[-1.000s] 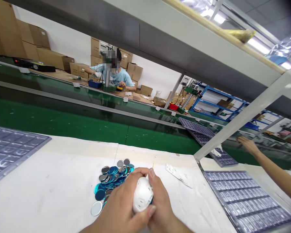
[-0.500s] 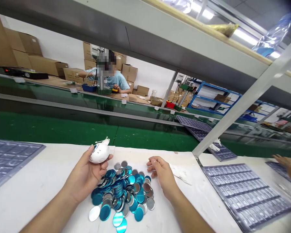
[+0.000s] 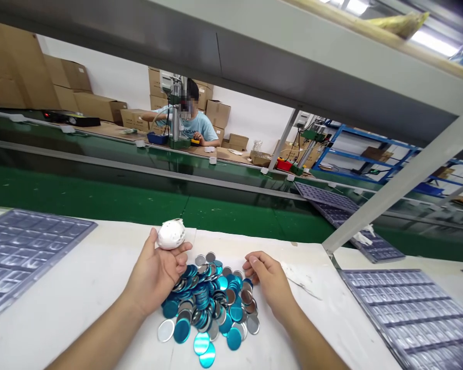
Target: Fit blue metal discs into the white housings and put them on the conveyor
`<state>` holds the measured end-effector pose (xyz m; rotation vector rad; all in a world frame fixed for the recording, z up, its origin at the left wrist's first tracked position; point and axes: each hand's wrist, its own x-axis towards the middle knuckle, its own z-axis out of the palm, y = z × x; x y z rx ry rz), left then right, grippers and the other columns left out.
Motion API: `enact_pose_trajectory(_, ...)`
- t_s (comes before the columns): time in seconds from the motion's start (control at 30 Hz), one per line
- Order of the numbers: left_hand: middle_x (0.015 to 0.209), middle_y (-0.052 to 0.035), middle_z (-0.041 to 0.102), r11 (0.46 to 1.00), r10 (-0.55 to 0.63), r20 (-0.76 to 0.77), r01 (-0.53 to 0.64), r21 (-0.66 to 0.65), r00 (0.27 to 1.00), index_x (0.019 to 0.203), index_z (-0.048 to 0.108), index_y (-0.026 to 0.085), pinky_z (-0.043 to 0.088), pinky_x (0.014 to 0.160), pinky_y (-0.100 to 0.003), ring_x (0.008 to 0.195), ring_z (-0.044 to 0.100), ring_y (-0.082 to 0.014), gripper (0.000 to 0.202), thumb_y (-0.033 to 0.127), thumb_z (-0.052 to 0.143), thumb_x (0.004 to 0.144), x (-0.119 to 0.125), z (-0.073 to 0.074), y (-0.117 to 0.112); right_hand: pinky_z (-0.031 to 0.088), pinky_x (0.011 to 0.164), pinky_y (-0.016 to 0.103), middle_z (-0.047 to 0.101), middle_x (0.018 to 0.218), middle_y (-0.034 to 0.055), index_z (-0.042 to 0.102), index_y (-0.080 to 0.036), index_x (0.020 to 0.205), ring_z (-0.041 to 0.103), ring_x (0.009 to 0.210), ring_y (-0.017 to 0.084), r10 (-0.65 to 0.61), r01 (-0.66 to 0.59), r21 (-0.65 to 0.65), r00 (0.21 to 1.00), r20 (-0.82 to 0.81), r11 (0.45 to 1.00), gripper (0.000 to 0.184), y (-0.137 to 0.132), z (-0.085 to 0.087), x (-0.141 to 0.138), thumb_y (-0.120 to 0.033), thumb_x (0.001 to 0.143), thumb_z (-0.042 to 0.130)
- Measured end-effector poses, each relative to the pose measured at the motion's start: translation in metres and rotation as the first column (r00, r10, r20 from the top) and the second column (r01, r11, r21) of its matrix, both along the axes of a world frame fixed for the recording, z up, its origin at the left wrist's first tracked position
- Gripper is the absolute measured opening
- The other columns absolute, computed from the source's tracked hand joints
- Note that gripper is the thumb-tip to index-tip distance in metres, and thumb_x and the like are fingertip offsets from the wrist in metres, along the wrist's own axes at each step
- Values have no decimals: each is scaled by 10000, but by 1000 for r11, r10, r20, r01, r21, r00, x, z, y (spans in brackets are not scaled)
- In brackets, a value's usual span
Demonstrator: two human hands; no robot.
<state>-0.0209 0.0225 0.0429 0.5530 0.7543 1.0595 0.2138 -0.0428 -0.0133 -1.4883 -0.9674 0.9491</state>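
Note:
My left hand (image 3: 156,275) holds a small white rounded plastic piece (image 3: 171,235) at its fingertips, just left of a heap of round mirror discs (image 3: 210,308), some silver and some covered in blue film. My right hand (image 3: 268,285) rests with curled fingers on the right edge of that heap; whether it grips a disc is hidden. The discs lie on a white table top (image 3: 81,288).
Clear blister trays sit at the left (image 3: 19,252) and at the right (image 3: 409,313). Beyond the table runs a green conveyor belt (image 3: 119,198) carrying more trays (image 3: 332,205). A slanted metal post (image 3: 393,190) rises at the right. Across the belt a person in a light blue shirt (image 3: 189,126) works among cardboard boxes.
My hands have come apart: the left took the white piece off to the left and the right dropped onto the disc heap. The other person's arm at the right has left the view.

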Motion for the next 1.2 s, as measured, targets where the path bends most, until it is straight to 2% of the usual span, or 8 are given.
enact_pose_trajectory(0.27,880,-44,614,971,79,-336,4,240,938,1030,556,183,488,575,-266,639,544,-143,258,400,459,927,0,-12,0,511,696,350,697,838,86,661,-164,907,651,771,233,60,-61,2,985,163,998,360,-1,3,4,-498,882,529)
enact_pose_trajectory(0.37,1115,-56,657,905,132,-522,112,409,843,1001,676,248,467,950,-425,1017,583,-267,325,433,735,741,-2,-15,-6,425,1006,450,682,1146,109,693,-204,1060,588,1122,305,159,-179,42,942,297,983,378,-9,13,3,-488,813,653)
enact_pose_trajectory(0.47,1521,-49,449,696,129,-812,531,482,569,1224,658,326,186,1167,-577,1418,278,-389,669,423,849,590,-3,-25,-11,161,1167,575,304,1585,87,484,-304,1421,200,1455,374,458,-481,-112,702,546,870,810,-17,21,-4,-555,704,766)
enact_pose_trajectory(0.53,1622,-31,259,502,205,-935,789,353,288,1425,462,352,152,1170,-621,1481,134,-382,864,492,797,642,-3,-34,-12,41,1163,634,42,1643,80,237,-324,1535,1,1485,380,600,-587,-272,485,636,762,1061,-19,22,-10,-636,667,762)
enact_pose_trajectory(0.6,1621,-38,247,416,270,-951,872,259,154,1491,347,325,171,1175,-609,1486,143,-353,879,546,713,723,-2,-42,-11,-8,1167,621,-10,1636,111,146,-273,1556,-37,1486,362,627,-605,-325,392,674,727,1152,-19,19,-17,-687,659,738)
enact_pose_trajectory(0.87,1472,-104,520,453,299,-935,835,314,190,1398,508,200,356,1130,-517,1387,404,-334,653,510,603,831,11,-49,-5,243,1170,542,353,1549,174,376,-153,1488,302,1418,358,431,-553,-133,454,780,822,1032,-9,-11,-25,-589,660,810)
enact_pose_trajectory(1.03,1359,-79,622,495,295,-919,780,382,263,1326,560,227,475,1033,-416,1220,581,-277,483,410,563,879,11,-45,-5,472,981,430,655,1229,93,579,-209,1300,559,1123,284,316,-514,35,578,752,857,636,-6,-6,-20,-296,726,839)
enact_pose_trajectory(1.2,1143,-26,711,494,279,-899,752,437,339,1098,676,260,502,965,-323,1074,646,-201,270,336,468,942,10,-38,2,490,923,414,695,1084,94,637,-180,1163,594,1023,255,240,-413,71,652,719,908,299,-3,-2,-10,-117,871,617)
